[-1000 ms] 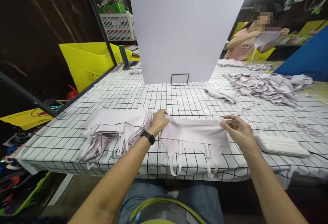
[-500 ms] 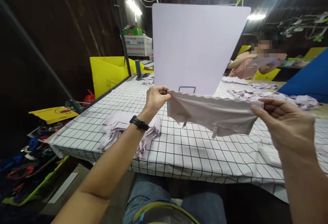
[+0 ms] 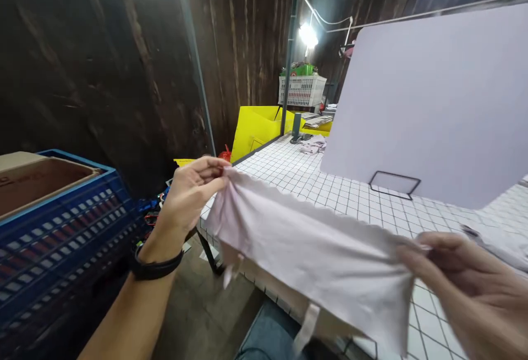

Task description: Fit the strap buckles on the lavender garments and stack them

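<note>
A pale lilac garment (image 3: 305, 244) with a wavy top edge is stretched between my hands, over the near edge of the table. Its left top corner is pinched by my left hand (image 3: 193, 189), thumb against fingers, a black band on the wrist. At the opposite top corner, my right hand (image 3: 457, 277) grips the cloth, slightly blurred and lower than the left. Two short light tabs dangle from the underside, one a narrow strip (image 3: 307, 324). The garment's exact kind is not clear from its folds.
Beyond the garment, a large white board (image 3: 429, 101) stands on the grid-patterned tablecloth (image 3: 280, 162). A blue crate (image 3: 70, 233) with a cardboard box is at left. A yellow bin (image 3: 256, 129) and a white basket (image 3: 303, 90) stand behind; more lilac cloth (image 3: 499, 242) lies right.
My view has swung left, bringing the blue crate in. The garment, still held at both corners, is now closer and tilted down to the right. The co-worker is out of view.
</note>
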Motion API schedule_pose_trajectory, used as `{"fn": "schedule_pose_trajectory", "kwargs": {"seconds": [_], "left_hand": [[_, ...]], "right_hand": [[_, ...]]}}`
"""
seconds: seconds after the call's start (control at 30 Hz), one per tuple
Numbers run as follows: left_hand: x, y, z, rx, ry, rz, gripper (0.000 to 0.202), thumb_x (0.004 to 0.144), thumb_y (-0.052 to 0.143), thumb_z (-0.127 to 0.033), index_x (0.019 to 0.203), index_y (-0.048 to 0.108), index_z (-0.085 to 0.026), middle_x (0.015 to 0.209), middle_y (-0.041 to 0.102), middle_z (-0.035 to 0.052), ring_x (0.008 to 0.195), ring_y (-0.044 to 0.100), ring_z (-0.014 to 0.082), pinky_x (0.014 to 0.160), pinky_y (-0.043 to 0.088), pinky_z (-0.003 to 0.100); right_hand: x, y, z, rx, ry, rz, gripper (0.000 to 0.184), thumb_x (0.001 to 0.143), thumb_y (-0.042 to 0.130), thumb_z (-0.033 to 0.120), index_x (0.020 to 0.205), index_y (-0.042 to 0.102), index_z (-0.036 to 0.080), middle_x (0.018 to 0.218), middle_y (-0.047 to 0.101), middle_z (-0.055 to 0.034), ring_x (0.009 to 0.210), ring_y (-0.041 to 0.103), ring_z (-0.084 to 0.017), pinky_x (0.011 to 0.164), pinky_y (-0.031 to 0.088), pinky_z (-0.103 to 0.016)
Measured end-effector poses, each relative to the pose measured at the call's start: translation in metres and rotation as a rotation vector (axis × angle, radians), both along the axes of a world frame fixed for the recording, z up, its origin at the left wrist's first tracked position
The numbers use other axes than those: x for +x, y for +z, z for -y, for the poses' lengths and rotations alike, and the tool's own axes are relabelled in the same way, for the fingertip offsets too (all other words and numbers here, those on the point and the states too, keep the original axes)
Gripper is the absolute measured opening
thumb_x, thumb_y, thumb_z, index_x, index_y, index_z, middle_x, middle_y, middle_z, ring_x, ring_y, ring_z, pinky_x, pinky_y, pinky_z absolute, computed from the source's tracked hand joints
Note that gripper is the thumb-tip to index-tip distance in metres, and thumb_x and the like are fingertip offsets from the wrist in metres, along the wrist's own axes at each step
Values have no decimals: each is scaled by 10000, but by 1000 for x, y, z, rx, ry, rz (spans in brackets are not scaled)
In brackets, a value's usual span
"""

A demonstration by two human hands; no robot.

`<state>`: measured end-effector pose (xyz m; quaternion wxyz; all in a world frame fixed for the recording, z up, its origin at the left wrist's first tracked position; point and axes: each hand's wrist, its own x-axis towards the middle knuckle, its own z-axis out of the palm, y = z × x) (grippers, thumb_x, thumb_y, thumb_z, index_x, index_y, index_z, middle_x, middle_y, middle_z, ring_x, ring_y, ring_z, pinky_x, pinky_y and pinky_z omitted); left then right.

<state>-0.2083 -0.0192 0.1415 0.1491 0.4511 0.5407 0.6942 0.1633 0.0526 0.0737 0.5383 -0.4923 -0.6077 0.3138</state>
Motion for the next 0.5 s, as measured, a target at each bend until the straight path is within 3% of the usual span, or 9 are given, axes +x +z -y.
{"fn": "schedule_pose_trajectory", "kwargs": {"seconds": [0.07, 0.13, 0.23, 0.3, 0.4, 0.5], "left_hand": [[-20, -19, -18, -86, 13, 18, 326, 606, 781, -220, 918, 729, -139, 864, 749, 48, 795, 690, 168, 724, 535, 243], [-35, -46, -50, -220, 23, -27, 319, 611, 740, -226, 920, 712, -150, 813, 738, 37, 761, 686, 173, 694, 529, 251], [-44, -93, -106, -488, 65, -220, 233, 637, 645, -177, 865, 688, -166, 692, 706, 14, 700, 674, 179, 648, 512, 258], [-44, -119, -138, -583, 84, -290, 194, 635, 616, -131, 813, 680, -177, 641, 688, 5, 671, 662, 182, 628, 494, 260], [-41, -139, -170, -662, 123, -378, 227, 628, 593, -78, 797, 688, -197, 653, 693, 1, 718, 672, 196, 647, 479, 266], [-36, -141, -184, -709, 152, -493, 298, 618, 572, -48, 831, 702, -212, 736, 725, 18, 823, 692, 224, 723, 491, 288]], "right_hand": [[-43, -6, -2, -159, 130, -48, 400, 656, 859, 578, 903, 733, 289, 852, 742, -73, 777, 724, -298, 584, 631, -365], [-71, -19, -18, -257, 192, -72, 395, 720, 808, 602, 876, 715, 251, 801, 716, -55, 744, 691, -254, 593, 592, -331], [-87, -48, -55, -285, 185, 24, 385, 792, 719, 623, 827, 670, 243, 739, 690, -28, 702, 640, -224, 612, 529, -324], [-88, -65, -80, -266, 151, 168, 368, 808, 686, 616, 809, 656, 249, 713, 684, -19, 678, 615, -223, 639, 506, -337], [-92, -81, -112, -241, 120, 348, 337, 827, 628, 590, 784, 643, 257, 709, 694, -28, 660, 619, -237, 630, 490, -347], [-104, -88, -127, -214, 81, 387, 277, 835, 573, 523, 789, 606, 252, 733, 705, -54, 692, 650, -259, 644, 495, -362]]}}
